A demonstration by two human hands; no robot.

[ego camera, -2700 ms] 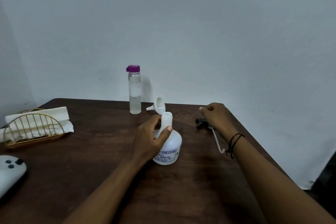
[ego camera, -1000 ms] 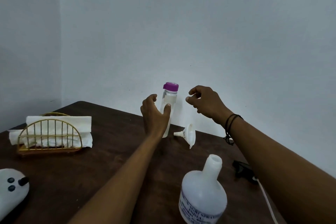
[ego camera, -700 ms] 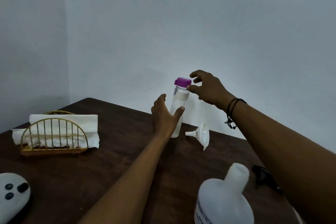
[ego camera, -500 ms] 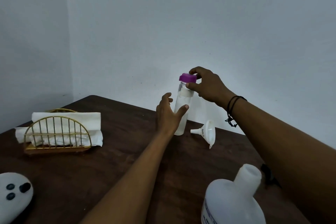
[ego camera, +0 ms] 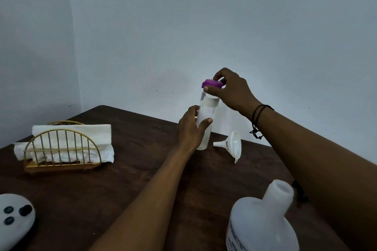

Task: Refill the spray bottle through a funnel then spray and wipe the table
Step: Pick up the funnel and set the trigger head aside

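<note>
Fingers of the right hand (ego camera: 230, 89) pinch the purple cap (ego camera: 211, 83) of the bottle (ego camera: 205, 120); the left hand (ego camera: 190, 130) wraps its body, upright on the table (ego camera: 126, 179). Just beside lies the funnel (ego camera: 232, 144); the open spray bottle (ego camera: 263, 222) stands nearer.

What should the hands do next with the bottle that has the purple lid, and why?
Probably twist the purple lid off. The right hand already pinches it while the left hand steadies the clear bottle standing on the table. The white spray bottle is open and the funnel lies unused on its side, so opening likely comes before pouring.
</note>
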